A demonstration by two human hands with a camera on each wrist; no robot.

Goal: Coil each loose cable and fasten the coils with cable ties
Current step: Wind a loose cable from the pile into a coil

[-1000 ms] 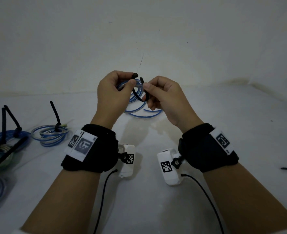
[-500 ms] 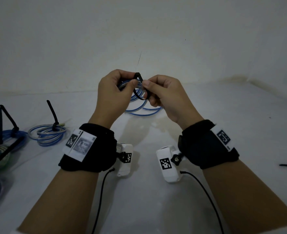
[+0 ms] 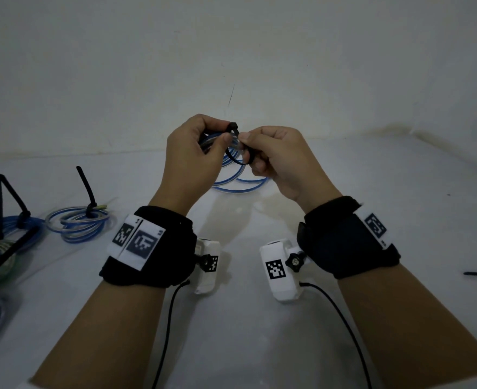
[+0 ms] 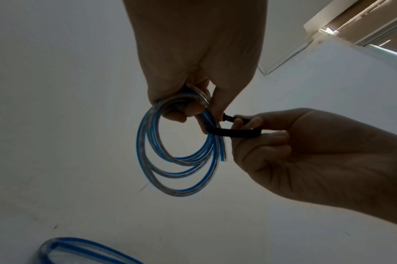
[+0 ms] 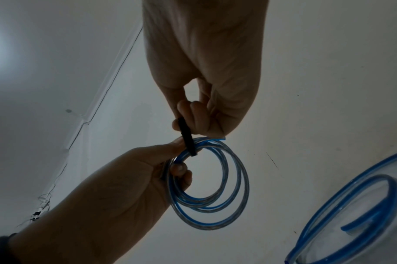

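Above the middle of the white tabletop (image 3: 259,346), the left hand (image 3: 188,161) curls its fingers round a blue-and-clear cable coil (image 4: 177,157), held up off the surface. The right hand (image 3: 279,160) pinches a black cable tie (image 4: 233,133) looped round the coil. Tied coils (image 3: 80,224) lie near the left edge.

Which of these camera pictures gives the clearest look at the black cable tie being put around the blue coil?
The left wrist view: the black cable tie shows as an open loop around the blue cable coil, pinched by the right hand. The right wrist view shows only one straight stretch; in the head view the left hand and fingers partly hide it.
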